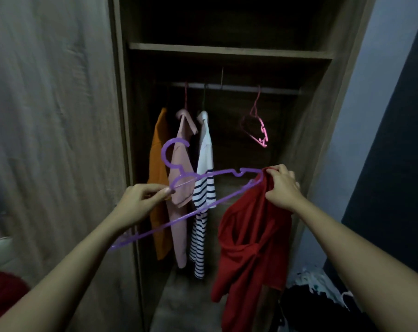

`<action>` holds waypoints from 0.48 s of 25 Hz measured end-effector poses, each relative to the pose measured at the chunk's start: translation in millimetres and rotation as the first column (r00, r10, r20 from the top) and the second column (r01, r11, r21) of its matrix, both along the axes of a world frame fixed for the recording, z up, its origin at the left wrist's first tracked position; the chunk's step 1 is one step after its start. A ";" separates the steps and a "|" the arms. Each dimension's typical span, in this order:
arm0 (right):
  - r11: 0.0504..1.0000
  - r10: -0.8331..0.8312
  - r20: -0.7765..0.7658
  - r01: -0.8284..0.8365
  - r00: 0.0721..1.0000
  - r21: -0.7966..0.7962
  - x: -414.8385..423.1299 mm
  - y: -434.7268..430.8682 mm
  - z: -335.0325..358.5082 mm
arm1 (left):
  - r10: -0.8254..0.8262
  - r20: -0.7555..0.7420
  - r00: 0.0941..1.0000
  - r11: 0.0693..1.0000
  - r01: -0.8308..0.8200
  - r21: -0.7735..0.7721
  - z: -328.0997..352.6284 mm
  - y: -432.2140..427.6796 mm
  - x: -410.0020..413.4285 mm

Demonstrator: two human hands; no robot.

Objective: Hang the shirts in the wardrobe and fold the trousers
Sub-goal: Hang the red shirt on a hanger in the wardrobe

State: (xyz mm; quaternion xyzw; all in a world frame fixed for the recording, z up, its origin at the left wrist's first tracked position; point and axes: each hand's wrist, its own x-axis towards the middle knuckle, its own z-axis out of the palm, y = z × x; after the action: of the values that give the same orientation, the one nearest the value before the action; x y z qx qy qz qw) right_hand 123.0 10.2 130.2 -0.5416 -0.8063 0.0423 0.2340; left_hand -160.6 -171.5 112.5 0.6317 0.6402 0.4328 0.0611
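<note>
In front of the open wardrobe I hold a purple plastic hanger (pixel 210 174), tilted down to the left. My left hand (pixel 140 202) pinches it near the base of its hook. My right hand (pixel 283 186) grips a red shirt (pixel 251 248) at the hanger's right end; the shirt droops below that hand. On the wardrobe rail (pixel 234 88) hang an orange shirt (pixel 157 178), a pink shirt (pixel 180 188) and a white shirt with dark stripes (pixel 203 188).
An empty pink hanger (pixel 257 127) hangs at the right of the rail. A shelf (pixel 229 50) runs above the rail. The wardrobe door (pixel 54 128) stands at the left. Dark and light clothes (pixel 318 298) lie at the lower right, a red cloth (pixel 1 293) at the lower left.
</note>
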 end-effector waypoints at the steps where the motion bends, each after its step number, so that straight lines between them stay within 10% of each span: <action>1: 1.000 -0.017 -0.012 0.017 1.000 -0.011 3.6 -1.7 3.1 | -0.030 -0.015 0.999 0.999 0.030 -0.017 0.9 -5.9 -2.7; 8: 0.926 0.364 0.101 -0.372 0.926 0.063 -28.0 -54.1 17.3 | -0.143 -0.097 0.985 0.982 0.153 0.109 -27.9 24.1 50.6; 12: 0.788 0.377 0.361 -0.500 0.853 0.359 -18.9 -64.3 33.7 | -0.108 0.157 0.982 0.950 0.055 0.308 -33.9 45.8 76.9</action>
State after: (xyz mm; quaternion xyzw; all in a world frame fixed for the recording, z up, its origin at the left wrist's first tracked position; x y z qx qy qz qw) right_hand 104.2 -54.0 164.0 -0.2707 -0.9228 -0.1616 0.2215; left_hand -83.7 -125.7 78.6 0.6199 0.5321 0.5756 0.0364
